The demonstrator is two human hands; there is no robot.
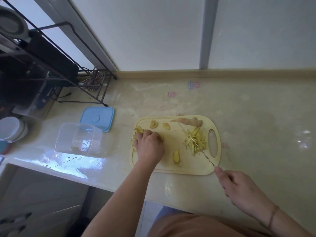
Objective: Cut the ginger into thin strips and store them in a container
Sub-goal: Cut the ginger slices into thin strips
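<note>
A pale cutting board (188,166) lies on the counter. My left hand (148,146) is curled over a small heap of ginger slices (139,130) at the board's left side. My right hand (239,189) grips the handle of a knife (196,142), whose thin blade lies slanted across a pile of ginger strips (196,139) near the board's handle hole. Loose slices (153,124) and a ginger end piece (176,157) lie on the board. A strip of peel (189,121) sits at the far edge. A clear container (78,138) stands open to the left.
The container's blue lid (97,118) lies behind it. A black wire rack (56,65) with dishes fills the far left, white bowls (12,129) beside it. A sink edge (42,166) runs at the lower left. A window wall backs the counter.
</note>
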